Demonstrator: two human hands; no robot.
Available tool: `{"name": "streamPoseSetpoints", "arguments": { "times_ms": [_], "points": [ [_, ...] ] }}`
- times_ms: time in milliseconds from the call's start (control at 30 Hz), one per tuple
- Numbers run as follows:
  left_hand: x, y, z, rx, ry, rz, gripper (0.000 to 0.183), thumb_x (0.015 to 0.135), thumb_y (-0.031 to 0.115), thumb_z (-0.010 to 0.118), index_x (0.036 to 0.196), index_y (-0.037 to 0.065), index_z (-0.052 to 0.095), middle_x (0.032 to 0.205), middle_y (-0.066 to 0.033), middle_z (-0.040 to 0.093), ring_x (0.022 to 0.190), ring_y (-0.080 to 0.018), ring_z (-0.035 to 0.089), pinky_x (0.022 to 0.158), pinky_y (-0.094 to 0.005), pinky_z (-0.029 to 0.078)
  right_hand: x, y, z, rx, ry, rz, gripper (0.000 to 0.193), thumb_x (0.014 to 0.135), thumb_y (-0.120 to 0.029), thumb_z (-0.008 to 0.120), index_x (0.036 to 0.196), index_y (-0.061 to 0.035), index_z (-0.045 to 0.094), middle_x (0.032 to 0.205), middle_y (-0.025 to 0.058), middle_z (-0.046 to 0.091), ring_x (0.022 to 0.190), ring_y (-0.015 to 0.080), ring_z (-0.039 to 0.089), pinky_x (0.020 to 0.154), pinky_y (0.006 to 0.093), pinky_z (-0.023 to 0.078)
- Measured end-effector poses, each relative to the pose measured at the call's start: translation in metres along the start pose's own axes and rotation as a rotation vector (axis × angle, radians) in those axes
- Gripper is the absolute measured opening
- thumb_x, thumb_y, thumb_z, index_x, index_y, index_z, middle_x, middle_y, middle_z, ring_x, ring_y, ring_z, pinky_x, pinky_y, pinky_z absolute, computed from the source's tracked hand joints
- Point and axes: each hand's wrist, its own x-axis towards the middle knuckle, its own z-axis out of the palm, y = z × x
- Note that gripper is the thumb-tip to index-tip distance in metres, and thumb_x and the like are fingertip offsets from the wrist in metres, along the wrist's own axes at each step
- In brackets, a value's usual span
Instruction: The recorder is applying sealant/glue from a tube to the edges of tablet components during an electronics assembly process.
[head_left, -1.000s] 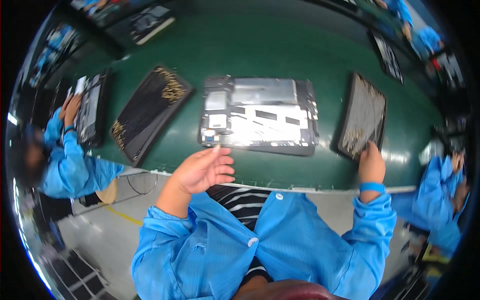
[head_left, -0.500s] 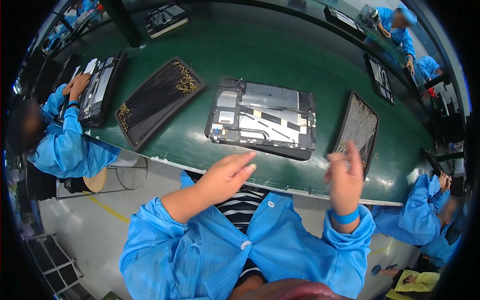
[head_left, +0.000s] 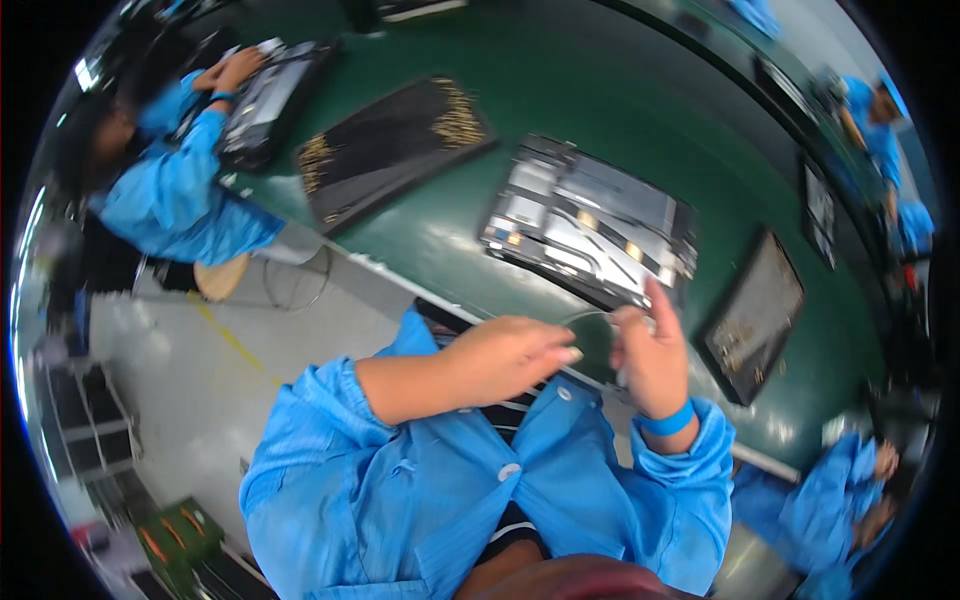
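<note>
My right hand (head_left: 652,365) is closed on a thin, pale cable (head_left: 588,315) that bows out toward my left hand (head_left: 510,358). The left hand's fingers are stretched out close to the cable's far part, with a small gap between thumb and fingers. Whether they touch the cable is hard to tell from the blur. Just beyond both hands lies an opened tablet-like device (head_left: 595,220), its silver and black inner parts facing up. To its right is a dark tray (head_left: 722,345) of thin grey cables.
Left of the device, another dark tray (head_left: 385,165) holds black cables with gold-coloured ends. A co-worker (head_left: 180,190) handles a similar device (head_left: 270,105) at the left. The green table's front edge (head_left: 390,280) runs before me. More people in blue sit at the right.
My right hand has come left from the right tray, bringing a pale cable toward my left hand. The whole view has shifted and tilted, so the table things appear further right.
</note>
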Motion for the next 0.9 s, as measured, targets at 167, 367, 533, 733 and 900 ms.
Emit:
{"name": "streamPoseSetpoints", "arguments": {
  "times_ms": [167,367,533,733,900],
  "points": [
    [0.01,-0.003,-0.006,0.024,-0.021,0.006,0.033,0.08,0.02,0.048,0.107,0.0,0.046,0.096,-0.0178,0.053,0.087,-0.0303,0.051,0.076,-0.0357,0.041,0.03,-0.006,0.014,-0.013,0.035,0.021,0.052,0.077,-0.011,0.048,0.124,-0.0009,0.027,0.072,0.0022,0.05,0.051,0.0066,0.043,0.043,0.0187,0.036],
    [0.042,-0.013,-0.009,0.369,0.382,0.297,0.034,0.072,0.01,0.056,0.104,0.002,0.047,0.1,-0.0169,0.046,0.092,-0.0345,0.041,0.081,-0.0396,0.036,0.045,-0.004,0.013,-0.023,-0.067,0.038,0.048,0.081,-0.012,0.044,0.124,-0.0005,0.026,0.069,0.0025,0.049,0.05,0.0067,0.042,0.044,0.018,0.036],
    [0.05,-0.024,-0.003,0.345,0.304,0.26,0.029,0.069,0.01,0.058,0.096,0.003,0.052,0.094,-0.0127,0.048,0.089,-0.0311,0.041,0.078,-0.0368,0.037,0.035,-0.008,0.012,-0.062,-0.09,0.06,0.048,0.081,-0.013,0.047,0.122,0.0015,0.026,0.074,0.0036,0.051,0.051,0.007,0.044,0.044,0.0179,0.036],
    [0.068,-0.028,-0.005,0.443,0.252,0.319,0.024,0.065,0.009,0.059,0.089,0.006,0.056,0.086,-0.0075,0.051,0.086,-0.0271,0.046,0.081,-0.0391,0.036,0.042,-0.009,-0.001,-0.004,-0.067,0.169,0.048,0.08,-0.012,0.049,0.121,0.0023,0.029,0.078,0.003,0.05,0.053,0.0074,0.045,0.045,0.0186,0.037],
    [0.073,-0.026,-0.004,0.495,0.287,0.395,0.024,0.061,0.009,0.061,0.084,0.007,0.055,0.082,-0.0064,0.048,0.086,-0.0289,0.044,0.076,-0.0381,0.037,0.035,-0.011,-0.007,0.115,-0.094,0.091,0.041,0.08,-0.014,0.048,0.118,-0.0056,0.037,0.076,-0.0003,0.051,0.055,0.004,0.043,0.047,0.0167,0.037]
  ]
}}
